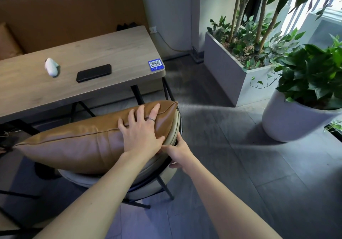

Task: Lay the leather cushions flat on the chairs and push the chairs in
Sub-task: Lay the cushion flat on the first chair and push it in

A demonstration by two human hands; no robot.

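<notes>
- Head view: leather cushion [77, 144] lying flat on chair [172, 127], beside table [96, 53].
- Left hand [141, 136] spread wide, palm pressing cushion top.
- Right hand [178, 150] curled around chair rim.
- Likely soft, light, slippery leather; best pushed via rigid rim, palm pinning cushion.

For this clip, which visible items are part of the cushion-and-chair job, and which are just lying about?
Part of the job:
- brown leather cushion, pressed by the left hand
- chair, its rim gripped by the right hand
- wooden table

Just lying about:
- black phone
- small white device
- QR code card
- grey planter
- white plant pot
</notes>
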